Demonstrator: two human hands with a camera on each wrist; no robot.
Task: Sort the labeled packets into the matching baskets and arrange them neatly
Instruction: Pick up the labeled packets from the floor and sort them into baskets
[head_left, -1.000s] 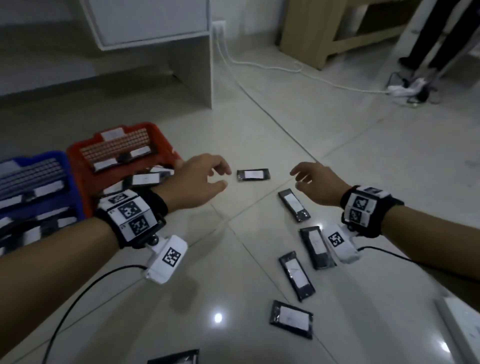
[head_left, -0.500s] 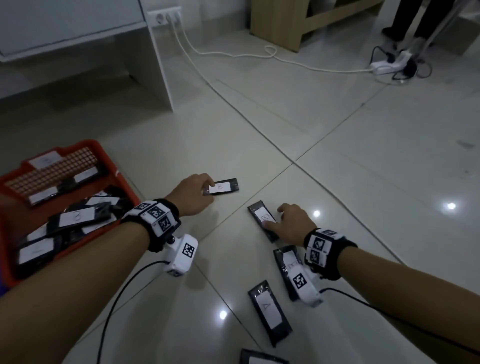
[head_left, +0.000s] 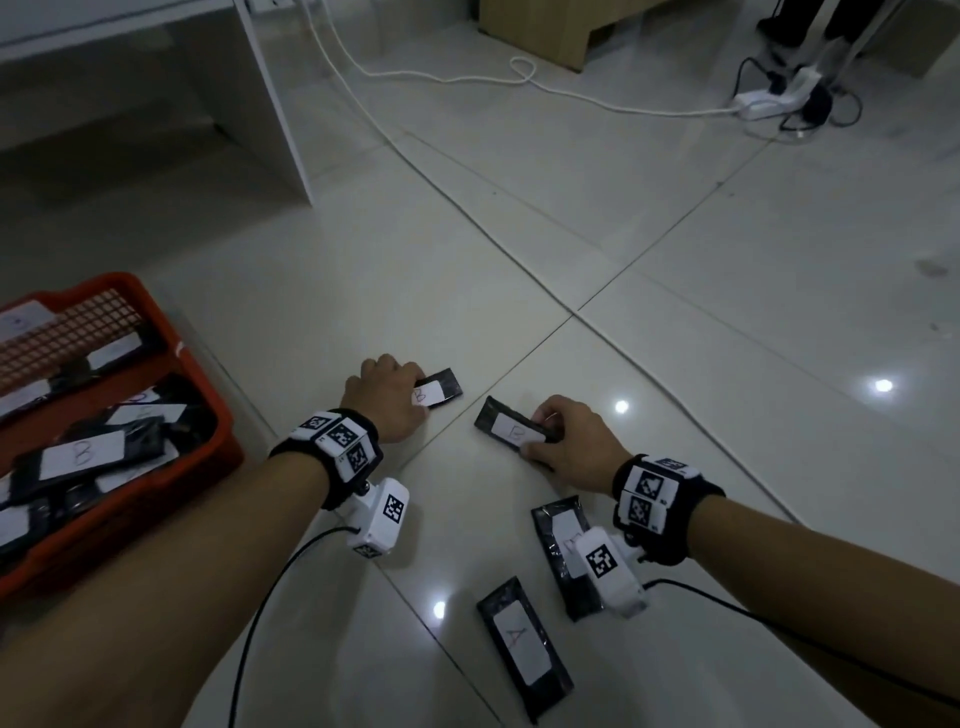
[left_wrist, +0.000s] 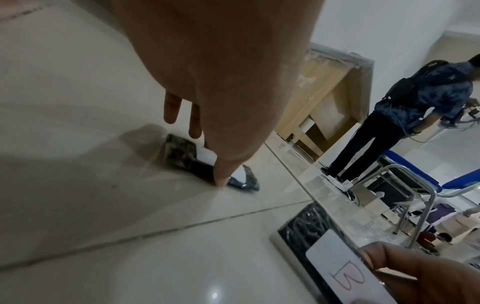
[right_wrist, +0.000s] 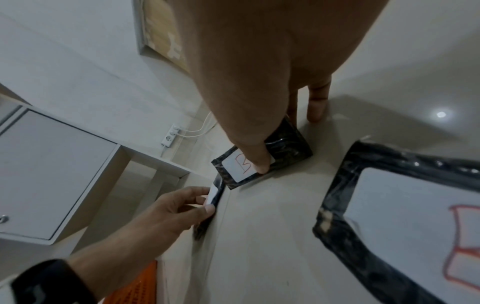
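Two black packets with white labels marked B lie on the pale tiled floor. My left hand (head_left: 415, 395) pinches the farther packet (head_left: 444, 389) by its near end, thumb (left_wrist: 221, 176) on one edge and fingers on the other. My right hand (head_left: 540, 434) grips the nearer packet (head_left: 506, 428); its thumb (right_wrist: 257, 162) presses the label and the fingers curl over the far edge. The red basket (head_left: 228, 447) at the left holds several labelled packets. Both held packets also show in the wrist views, the left one (right_wrist: 215, 193) and the right one (left_wrist: 335, 265).
Another B packet (head_left: 558, 540) lies partly under my right wrist camera, and an A packet (head_left: 522, 647) lies nearer me. A white cabinet (head_left: 270, 104) stands behind the basket. White cables (head_left: 467, 78) and a power strip (head_left: 769, 96) cross the far floor. A person (left_wrist: 415, 102) stands beyond.
Both hands dropped from hovering above the floor and each closed on a packet. The view swung right, so the blue basket left the frame.
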